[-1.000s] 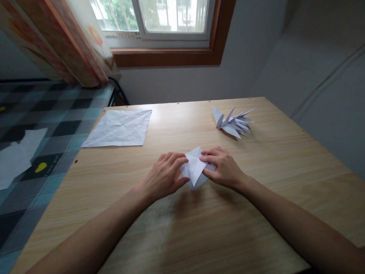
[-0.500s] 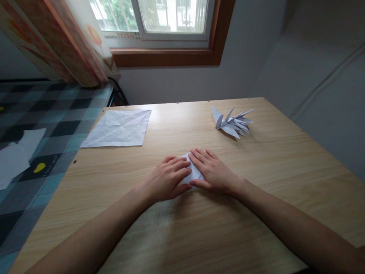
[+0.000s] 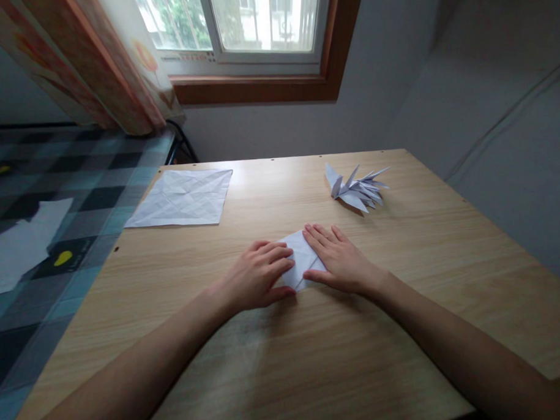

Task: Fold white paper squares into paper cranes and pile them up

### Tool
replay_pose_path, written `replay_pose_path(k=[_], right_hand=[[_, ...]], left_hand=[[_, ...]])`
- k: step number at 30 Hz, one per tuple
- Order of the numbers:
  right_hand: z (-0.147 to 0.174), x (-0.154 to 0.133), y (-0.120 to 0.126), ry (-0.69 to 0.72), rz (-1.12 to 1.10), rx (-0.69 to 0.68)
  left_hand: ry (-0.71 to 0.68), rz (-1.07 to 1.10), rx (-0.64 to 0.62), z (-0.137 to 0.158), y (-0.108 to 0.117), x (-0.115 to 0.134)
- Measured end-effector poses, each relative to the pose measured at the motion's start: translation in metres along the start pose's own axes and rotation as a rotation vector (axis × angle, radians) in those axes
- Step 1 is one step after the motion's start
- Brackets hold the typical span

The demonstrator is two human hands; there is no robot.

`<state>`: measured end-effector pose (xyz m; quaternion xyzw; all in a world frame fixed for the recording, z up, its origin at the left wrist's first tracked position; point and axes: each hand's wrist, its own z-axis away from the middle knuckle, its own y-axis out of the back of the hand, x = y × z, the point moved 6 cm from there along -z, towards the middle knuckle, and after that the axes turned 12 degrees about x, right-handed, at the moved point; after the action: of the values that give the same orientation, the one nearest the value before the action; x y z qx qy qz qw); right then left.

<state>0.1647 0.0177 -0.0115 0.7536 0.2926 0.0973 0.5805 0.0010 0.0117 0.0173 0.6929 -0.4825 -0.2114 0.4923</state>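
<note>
A small folded sheet of white paper (image 3: 300, 260) lies flat on the wooden table, with crease lines on its top face. My left hand (image 3: 264, 272) rests on its left side, fingers stretched out and thumb near the lower corner. On the right side, my right hand (image 3: 336, 258) lies flat with fingers extended over the paper's edge. Both hands cover parts of the paper, so its full outline is hidden. Neither hand is closed round anything.
A creased white sheet (image 3: 183, 197) lies at the table's far left. Several folded paper pieces with pointed tips (image 3: 358, 188) sit at the back right. White paper scraps (image 3: 19, 250) rest on the checked cloth (image 3: 92, 197) to the left. A curtained window stands behind.
My right hand has slid to the right across the folded paper, and more of the paper's middle shows between the hands. My left hand has hardly moved.
</note>
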Motion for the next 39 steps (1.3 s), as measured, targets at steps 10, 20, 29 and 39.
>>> replay_pose_path(k=[10, 20, 29, 39], right_hand=[[0.003, 0.010, 0.007, -0.104, -0.290, 0.088], [0.001, 0.029, 0.005, -0.723, -1.262, 0.397], [0.001, 0.017, -0.006, -0.849, -1.608, 0.337], [-0.002, -0.029, 0.013, -0.103, -1.248, 0.124]], left_hand=[[0.007, -0.004, -0.013, 0.001, -0.001, -0.001], [0.008, 0.020, -0.028, 0.001, -0.001, -0.002], [0.050, 0.078, -0.020, 0.000, -0.001, -0.003], [0.212, 0.244, 0.167, 0.007, 0.006, -0.020]])
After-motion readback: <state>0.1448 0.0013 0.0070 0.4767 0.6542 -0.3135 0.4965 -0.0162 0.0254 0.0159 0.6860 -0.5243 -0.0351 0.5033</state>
